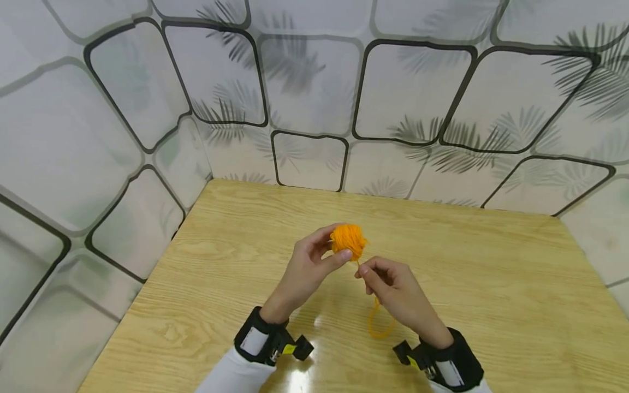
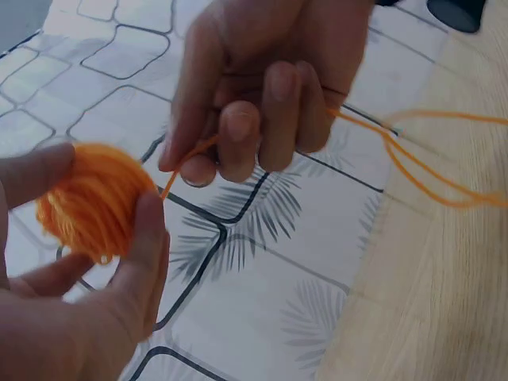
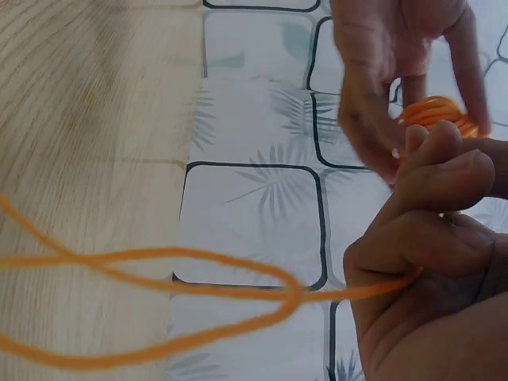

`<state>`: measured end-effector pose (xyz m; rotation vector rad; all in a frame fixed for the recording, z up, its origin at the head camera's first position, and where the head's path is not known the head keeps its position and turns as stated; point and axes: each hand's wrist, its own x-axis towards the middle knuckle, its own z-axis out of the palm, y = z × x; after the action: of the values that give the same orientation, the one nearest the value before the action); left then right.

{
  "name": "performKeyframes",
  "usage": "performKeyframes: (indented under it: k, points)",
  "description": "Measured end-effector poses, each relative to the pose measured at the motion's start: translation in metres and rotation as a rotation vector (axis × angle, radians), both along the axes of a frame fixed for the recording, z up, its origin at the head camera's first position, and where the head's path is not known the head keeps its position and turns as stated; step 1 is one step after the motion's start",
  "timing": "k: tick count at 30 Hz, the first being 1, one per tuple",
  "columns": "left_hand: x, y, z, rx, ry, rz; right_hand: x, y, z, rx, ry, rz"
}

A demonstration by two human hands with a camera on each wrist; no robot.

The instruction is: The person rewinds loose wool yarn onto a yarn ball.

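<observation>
A small ball of orange yarn [image 1: 348, 240] is held up over the table between the thumb and fingers of my left hand [image 1: 307, 268]. In the left wrist view the wound strands of the yarn ball [image 2: 99, 202] show clearly, with fingertips on either side. My right hand [image 1: 393, 286], close by on the right, pinches the strand [image 2: 168, 184] that leaves the ball, between thumb and forefinger. From under the right hand's curled fingers the yarn tail [image 3: 151, 279] runs out and hangs in a loop. The right hand partly hides the ball in the right wrist view.
A light wooden table [image 1: 206, 305] lies beneath both hands. Behind it and to the left stand walls covered in pale cloth [image 1: 314, 87] with dark outlines and leaf prints. Each wrist wears a black strap [image 1: 459, 360] with a small camera.
</observation>
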<state>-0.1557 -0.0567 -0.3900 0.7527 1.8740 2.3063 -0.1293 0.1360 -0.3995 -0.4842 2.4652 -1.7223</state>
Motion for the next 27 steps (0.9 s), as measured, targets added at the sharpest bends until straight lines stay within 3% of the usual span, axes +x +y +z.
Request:
performKeyframes:
  k: [5, 9, 17, 20, 23, 27]
  points:
    - [0.007, 0.002, 0.011, -0.114, 0.060, 0.163, 0.004, -0.001, 0.004, 0.041, 0.002, 0.003]
    - [0.008, 0.004, 0.011, -0.123, 0.080, 0.179, 0.006, -0.001, 0.008, 0.057, 0.010, -0.008]
    - [-0.001, 0.005, -0.014, -0.156, 0.044, 0.139, 0.010, 0.004, 0.017, 0.029, 0.030, -0.019]
    - [-0.001, 0.004, -0.017, -0.209, 0.036, 0.085, 0.011, 0.007, 0.019, -0.016, 0.021, -0.015]
    - [0.004, 0.003, -0.008, -0.281, 0.039, 0.030, 0.011, 0.010, 0.022, -0.056, -0.006, -0.008]
    - [0.007, 0.003, -0.007, -0.387, 0.069, -0.007, 0.011, 0.013, 0.026, -0.108, -0.057, -0.005]
